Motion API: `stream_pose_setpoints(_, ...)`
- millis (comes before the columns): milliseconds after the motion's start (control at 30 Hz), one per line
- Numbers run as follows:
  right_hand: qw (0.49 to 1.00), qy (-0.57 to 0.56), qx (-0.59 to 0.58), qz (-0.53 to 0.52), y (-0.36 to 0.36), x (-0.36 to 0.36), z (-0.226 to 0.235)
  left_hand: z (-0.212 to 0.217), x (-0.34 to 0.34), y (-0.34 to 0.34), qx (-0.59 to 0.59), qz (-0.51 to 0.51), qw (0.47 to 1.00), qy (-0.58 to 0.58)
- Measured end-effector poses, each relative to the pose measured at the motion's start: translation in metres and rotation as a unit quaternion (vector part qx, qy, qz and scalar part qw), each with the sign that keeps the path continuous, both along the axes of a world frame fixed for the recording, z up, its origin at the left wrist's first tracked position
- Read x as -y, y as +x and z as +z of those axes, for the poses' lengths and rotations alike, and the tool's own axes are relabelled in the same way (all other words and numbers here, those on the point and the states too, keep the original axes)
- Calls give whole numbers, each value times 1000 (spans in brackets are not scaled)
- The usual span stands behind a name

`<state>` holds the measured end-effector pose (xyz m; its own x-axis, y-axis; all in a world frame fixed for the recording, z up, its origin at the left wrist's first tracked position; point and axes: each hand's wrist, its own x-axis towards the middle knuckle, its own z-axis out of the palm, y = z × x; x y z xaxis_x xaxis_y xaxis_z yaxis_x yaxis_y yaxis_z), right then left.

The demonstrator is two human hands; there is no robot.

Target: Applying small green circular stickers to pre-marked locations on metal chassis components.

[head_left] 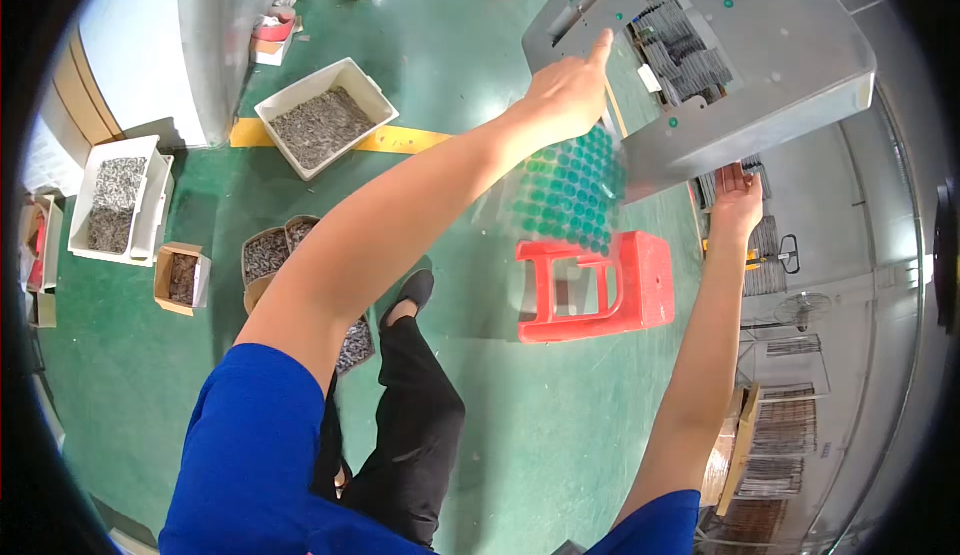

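A large grey sheet-metal housing (pixel 780 65) with cut-outs and small green dots on its face stands at the upper right. My left hand (pixel 572 95) reaches up to it, index finger stretched against its face close to a green dot. The other fingers are curled over a clear sheet of round green stickers (pixel 570 190), which hangs below the hand, slightly blurred. My right hand (pixel 738 200) is palm up at the housing's lower edge, its fingers bent against the underside; the fingertips are partly hidden.
A red plastic stool (pixel 640 290) lies on its side below the sticker sheet. White bins (pixel 388 115) and cardboard boxes (pixel 198 290) of small metal parts stand on the green floor to the left. Stacked grey parts (pixel 785 420) and a fan (pixel 803 308) are at the right.
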<state>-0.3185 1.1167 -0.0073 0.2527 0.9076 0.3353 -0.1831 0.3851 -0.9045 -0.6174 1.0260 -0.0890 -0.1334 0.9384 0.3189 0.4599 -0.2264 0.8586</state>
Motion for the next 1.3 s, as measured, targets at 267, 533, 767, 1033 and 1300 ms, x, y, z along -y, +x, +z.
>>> stream_pose_setpoints(267,999,-1,15,37,-33,-10,-20,-1,-9,-3,-57,-20,998,0)
stream_pose_setpoints(533,997,-40,4,58,-42,10,-13,-26,7,10,-78,-20,993,92)
stream_pose_setpoints(767,951,-68,89,287,37,7,-17,-38,14,21,-132,-31,974,183)
stream_pose_setpoints(1033,889,-139,-53,433,25,55,-7,-32,36,27,-113,-12,974,196)
stream_pose_setpoints(1300,874,-151,-33,461,42,71,-3,-49,58,37,-176,85,934,300)
